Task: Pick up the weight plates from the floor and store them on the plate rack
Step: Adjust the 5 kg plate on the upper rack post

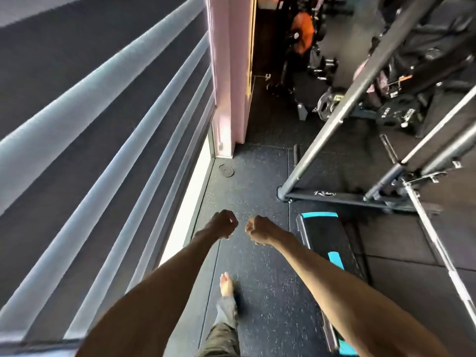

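Weight plates [387, 116] beyond the steel frame [362, 83] are blurred; count indeterminate. Frame cut off at top and right edges. Floor disc [226, 170]: too small to identify.

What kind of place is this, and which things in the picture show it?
Most likely a gym: a black plate marked 10KG beside a steel frame, a small weight plate on the speckled floor, and a teal-edged step platform.
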